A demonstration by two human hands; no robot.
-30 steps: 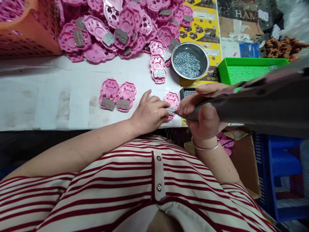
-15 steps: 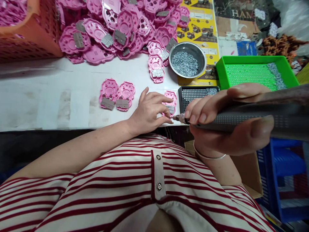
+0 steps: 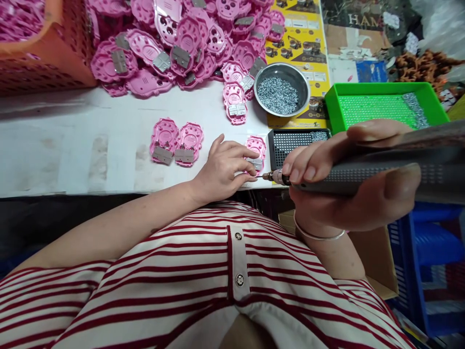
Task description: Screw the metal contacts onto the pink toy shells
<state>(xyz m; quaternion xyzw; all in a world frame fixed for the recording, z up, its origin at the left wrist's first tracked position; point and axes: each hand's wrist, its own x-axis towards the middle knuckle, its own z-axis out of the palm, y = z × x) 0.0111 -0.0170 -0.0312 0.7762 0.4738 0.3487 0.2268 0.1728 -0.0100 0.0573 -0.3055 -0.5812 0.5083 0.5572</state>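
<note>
Right hand (image 3: pixel 337 179): fingers wrapped round grey electric screwdriver (image 3: pixel 381 174), bit level, just beside pink plastic shell (image 3: pixel 256 151) at table (image 3: pixel 72 150) edge. Left hand (image 3: pixel 223 169): fingers spread narrowly, pinning the shell. Best practice: bit square, shell flat. Screw bowl (image 3: pixel 281 89) behind.

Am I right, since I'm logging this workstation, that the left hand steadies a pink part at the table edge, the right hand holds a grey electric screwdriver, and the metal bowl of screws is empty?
Not quite. The head view shows the metal bowl holds a heap of screws. The rest stands: the left hand steadies the pink part at the table edge, and the right hand holds the grey electric screwdriver.
</note>
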